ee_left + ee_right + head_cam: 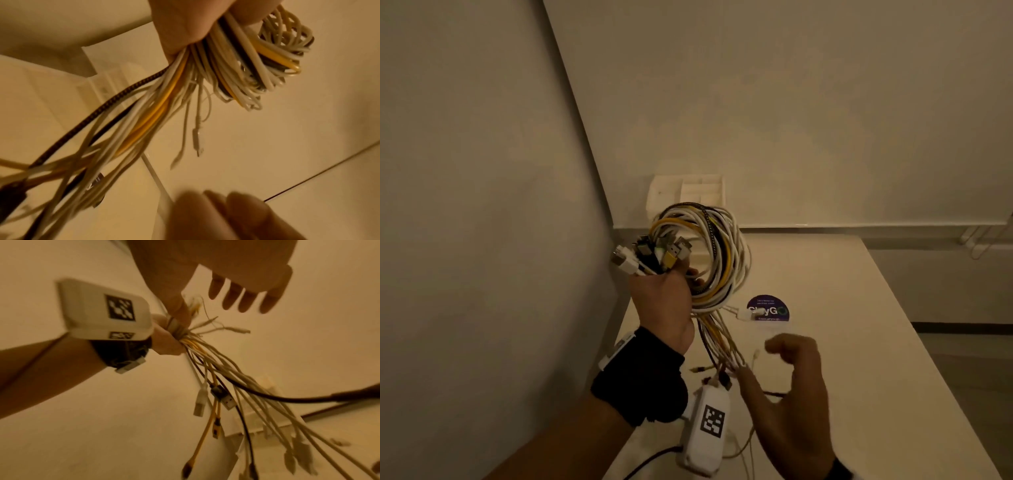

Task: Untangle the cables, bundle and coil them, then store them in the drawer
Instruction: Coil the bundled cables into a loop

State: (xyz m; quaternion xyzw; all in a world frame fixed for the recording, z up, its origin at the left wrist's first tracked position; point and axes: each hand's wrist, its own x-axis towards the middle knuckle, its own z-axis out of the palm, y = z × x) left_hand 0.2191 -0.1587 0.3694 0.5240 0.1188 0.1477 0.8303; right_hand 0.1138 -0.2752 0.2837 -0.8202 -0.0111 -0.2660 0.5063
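— While my left hand (pixel 661 294) is raised, what does it hold?

— Item one: coiled cable bundle (pixel 709 253), white, yellow and one braided black-and-yellow lead, clenched in that fist; a cluster of USB plugs (pixel 650 255) sticks out above the knuckles. Loose tails (pixel 722 346) hang below the fist towards the white tabletop (pixel 842 308).

— And my right hand (pixel 791 394)?

— Item two: below and to the right of the fist, fingers relaxed and spread, gripping nothing, near the hanging tails; contact cannot be confirmed.

— The drawer?

— Item three: white drawer organiser (pixel 685 192), beyond the left hand, against the wall. Nothing stored yet.

— Risks?

— In my judgement: the coil could spring open if the fist slackens; dangling tails may snag each other or the purple sticker's (pixel 768 308) neighbouring connector while being wound.
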